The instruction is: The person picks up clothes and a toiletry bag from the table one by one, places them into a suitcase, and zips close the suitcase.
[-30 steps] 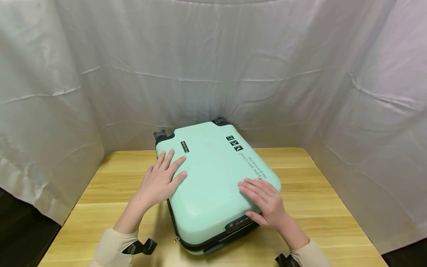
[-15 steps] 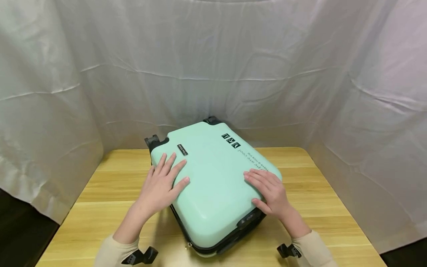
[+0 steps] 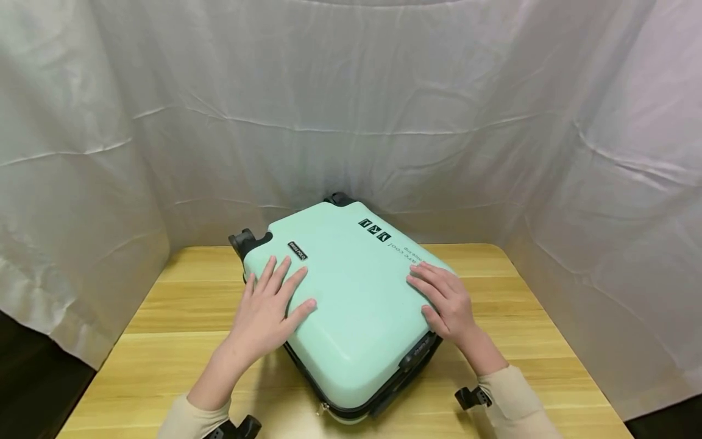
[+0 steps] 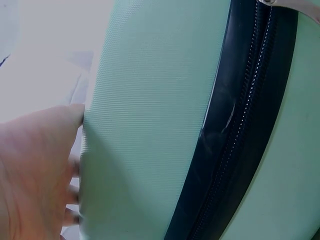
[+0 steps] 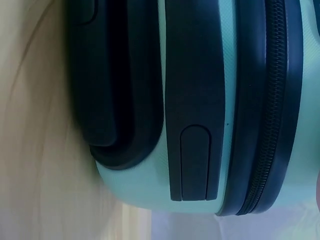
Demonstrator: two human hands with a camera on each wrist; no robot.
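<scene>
A mint-green hard-shell suitcase (image 3: pixel 351 292) lies flat and turned at an angle, its black wheels (image 3: pixel 245 242) at the far side. My left hand (image 3: pixel 265 314) rests on its left edge with fingers spread straight over the lid. On the right edge of the lid lies my right hand (image 3: pixel 446 302), fingers extended and slightly bent. The black combination lock (image 3: pixel 418 352) sits just below the right hand. In the left wrist view a black zipper band (image 4: pixel 235 120) runs along the side; the right wrist view shows the black side handle (image 5: pixel 195 100).
The suitcase lies on a wooden table (image 3: pixel 181 353). Pale fabric curtains (image 3: pixel 351 116) enclose the table at the back and on both sides, and the far wheels are close to the back curtain.
The suitcase has turned counterclockwise: its wheel end swung left and its lock end swung right. Both hands stayed on it, the right one moving slightly away from me.
</scene>
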